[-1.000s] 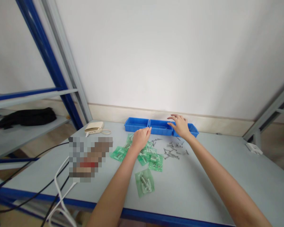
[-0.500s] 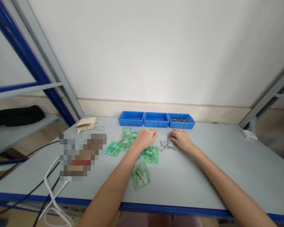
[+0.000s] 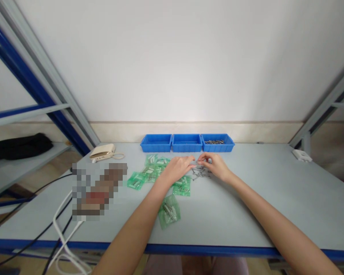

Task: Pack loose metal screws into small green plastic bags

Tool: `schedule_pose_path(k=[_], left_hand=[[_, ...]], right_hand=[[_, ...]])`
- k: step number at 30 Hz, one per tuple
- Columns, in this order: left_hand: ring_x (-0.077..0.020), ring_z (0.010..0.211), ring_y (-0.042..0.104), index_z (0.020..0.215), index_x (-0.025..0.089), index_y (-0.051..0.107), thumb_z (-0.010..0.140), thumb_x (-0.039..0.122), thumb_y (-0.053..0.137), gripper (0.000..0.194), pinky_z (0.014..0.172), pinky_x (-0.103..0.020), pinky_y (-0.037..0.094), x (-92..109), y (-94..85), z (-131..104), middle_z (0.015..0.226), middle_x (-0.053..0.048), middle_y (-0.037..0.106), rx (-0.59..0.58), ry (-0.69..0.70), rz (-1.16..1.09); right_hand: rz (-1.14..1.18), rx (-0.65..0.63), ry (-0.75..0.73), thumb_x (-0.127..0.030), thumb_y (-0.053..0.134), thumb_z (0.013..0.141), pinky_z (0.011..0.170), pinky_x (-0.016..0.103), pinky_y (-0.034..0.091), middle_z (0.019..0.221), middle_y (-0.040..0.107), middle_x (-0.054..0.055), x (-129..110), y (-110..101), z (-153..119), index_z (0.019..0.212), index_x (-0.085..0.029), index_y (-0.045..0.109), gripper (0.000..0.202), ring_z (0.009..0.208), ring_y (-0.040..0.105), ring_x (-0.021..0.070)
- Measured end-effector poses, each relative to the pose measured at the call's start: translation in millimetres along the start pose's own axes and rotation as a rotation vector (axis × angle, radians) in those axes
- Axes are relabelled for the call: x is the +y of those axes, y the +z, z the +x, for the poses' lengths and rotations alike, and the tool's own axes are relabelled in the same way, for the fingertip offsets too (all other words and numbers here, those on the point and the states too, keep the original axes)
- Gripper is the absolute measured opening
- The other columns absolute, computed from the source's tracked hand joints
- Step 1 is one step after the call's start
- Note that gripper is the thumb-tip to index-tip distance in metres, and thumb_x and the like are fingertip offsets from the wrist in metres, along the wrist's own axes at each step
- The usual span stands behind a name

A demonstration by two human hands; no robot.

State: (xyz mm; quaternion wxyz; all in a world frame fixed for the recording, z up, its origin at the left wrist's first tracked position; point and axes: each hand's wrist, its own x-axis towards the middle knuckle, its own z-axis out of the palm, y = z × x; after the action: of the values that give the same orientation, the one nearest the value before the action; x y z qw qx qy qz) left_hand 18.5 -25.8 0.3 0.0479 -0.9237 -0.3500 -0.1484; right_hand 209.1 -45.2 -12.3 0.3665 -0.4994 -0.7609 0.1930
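Note:
Over the green bags, my left hand (image 3: pixel 177 169) is curled, with thumb and forefinger slightly parted toward the right; what lies inside it is hidden. Facing it closely, my right hand (image 3: pixel 215 166) pinches what looks like a thin metal screw, mostly covered by the fingertips. Beneath and between the hands lies a loose pile of long screws (image 3: pixel 200 174). Several small green plastic bags (image 3: pixel 136 180), holding white pieces and metal screws, spread under and left of my left hand. One such bag (image 3: pixel 169 211) lies nearer the front edge, beside my left forearm.
Three blue bins stand in a row at the back: a left bin (image 3: pixel 156 144), a middle bin (image 3: pixel 187 143) and a right bin (image 3: pixel 217 147) containing screws. A cream device (image 3: pixel 102 151), a blurred-out object (image 3: pixel 100 191) and white cables (image 3: pixel 60 233) are leftward. A white block (image 3: pixel 302 155) sits far right.
My right hand has lifted from the screw pile and moved left toward my left hand. The left thumb and forefinger have parted. The view has shifted slightly.

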Motion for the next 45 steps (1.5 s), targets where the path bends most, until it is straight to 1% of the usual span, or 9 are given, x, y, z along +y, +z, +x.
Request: schedule_pose_path(k=[4, 7, 15, 19, 25, 28, 33, 38, 45], left_hand=[[-0.0169, 0.076, 0.061, 0.094, 0.017, 0.055, 0.091, 0.028, 0.039, 0.02, 0.068, -0.024, 0.042, 5, -3.0, 1, 0.083, -0.005, 0.064, -0.039, 0.054, 0.034], [-0.0161, 0.078, 0.06, 0.102, 0.019, 0.054, 0.09, 0.025, 0.041, 0.019, 0.068, -0.023, 0.042, 6, -5.3, 2, 0.086, -0.005, 0.064, -0.044, 0.029, 0.001], [-0.0146, 0.074, 0.06, 0.092, 0.021, 0.061, 0.088, 0.025, 0.043, 0.019, 0.065, -0.021, 0.039, 9, -4.8, 2, 0.079, 0.0, 0.067, 0.011, -0.075, -0.322], [-0.0131, 0.063, 0.058, 0.088, 0.02, 0.06, 0.089, 0.028, 0.04, 0.021, 0.061, -0.021, 0.037, 9, -3.4, 3, 0.067, 0.002, 0.064, 0.008, -0.155, -0.421], [-0.0121, 0.059, 0.056, 0.093, 0.02, 0.055, 0.089, 0.034, 0.04, 0.021, 0.058, -0.021, 0.036, 8, -0.9, 4, 0.068, 0.003, 0.063, 0.035, -0.153, -0.494], [-0.0119, 0.059, 0.055, 0.096, 0.021, 0.054, 0.088, 0.033, 0.042, 0.019, 0.058, -0.021, 0.036, 8, 0.9, 4, 0.068, 0.003, 0.063, 0.044, -0.146, -0.485], [-0.0123, 0.059, 0.055, 0.087, 0.02, 0.056, 0.089, 0.03, 0.039, 0.02, 0.058, -0.021, 0.035, 5, 2.8, 5, 0.065, 0.003, 0.063, 0.043, -0.153, -0.452], [-0.0126, 0.059, 0.056, 0.079, 0.019, 0.055, 0.09, 0.031, 0.037, 0.024, 0.058, -0.021, 0.034, 5, 2.0, 6, 0.065, 0.002, 0.063, 0.037, -0.172, -0.448], [-0.0128, 0.059, 0.055, 0.088, 0.02, 0.057, 0.089, 0.035, 0.04, 0.023, 0.057, -0.021, 0.034, 6, -0.2, 4, 0.064, 0.002, 0.062, 0.018, -0.16, -0.455]], right_hand=[[0.245, -0.014, 0.032, -0.034, 0.058, 0.075, 0.066, 0.026, 0.041, 0.078, 0.064, 0.002, 6, 6, 2, 0.084, -0.018, 0.055, 0.018, 0.074, 0.059, 0.0148], [0.318, -0.02, 0.058, -0.036, 0.06, 0.073, 0.065, 0.026, 0.042, 0.075, 0.064, 0.002, 10, 7, 2, 0.082, -0.018, 0.053, 0.021, 0.071, 0.059, 0.0143], [0.473, -0.114, 0.132, -0.038, 0.06, 0.072, 0.058, 0.025, 0.043, 0.07, 0.063, 0.001, 8, 2, 2, 0.081, -0.017, 0.054, 0.024, 0.062, 0.056, 0.012], [0.365, -0.107, 0.115, -0.037, 0.061, 0.071, 0.061, 0.026, 0.044, 0.076, 0.065, 0.003, 6, -3, 1, 0.079, -0.016, 0.061, 0.023, 0.063, 0.056, 0.0127], [0.176, -0.017, 0.116, -0.033, 0.057, 0.075, 0.061, 0.025, 0.042, 0.071, 0.066, 0.002, 1, -4, 2, 0.078, -0.017, 0.065, 0.018, 0.062, 0.056, 0.0137], [0.166, -0.028, 0.133, -0.032, 0.054, 0.077, 0.058, 0.024, 0.04, 0.069, 0.066, 0.001, 0, -3, 1, 0.077, -0.017, 0.066, 0.019, 0.057, 0.054, 0.0122], [0.087, -0.047, 0.106, -0.035, 0.053, 0.079, 0.056, 0.023, 0.037, 0.066, 0.064, 0.0, 3, -2, 0, 0.079, -0.017, 0.066, 0.022, 0.056, 0.053, 0.0118], [-0.016, -0.032, 0.042, -0.032, 0.058, 0.077, 0.061, 0.023, 0.037, 0.077, 0.068, 0.0, 1, -1, -1, 0.082, -0.02, 0.067, 0.016, 0.063, 0.055, 0.0123], [-0.059, -0.025, 0.042, -0.035, 0.05, 0.084, 0.058, 0.022, 0.036, 0.068, 0.067, 0.0, -4, -6, -2, 0.082, -0.02, 0.066, 0.022, 0.058, 0.055, 0.0121]])
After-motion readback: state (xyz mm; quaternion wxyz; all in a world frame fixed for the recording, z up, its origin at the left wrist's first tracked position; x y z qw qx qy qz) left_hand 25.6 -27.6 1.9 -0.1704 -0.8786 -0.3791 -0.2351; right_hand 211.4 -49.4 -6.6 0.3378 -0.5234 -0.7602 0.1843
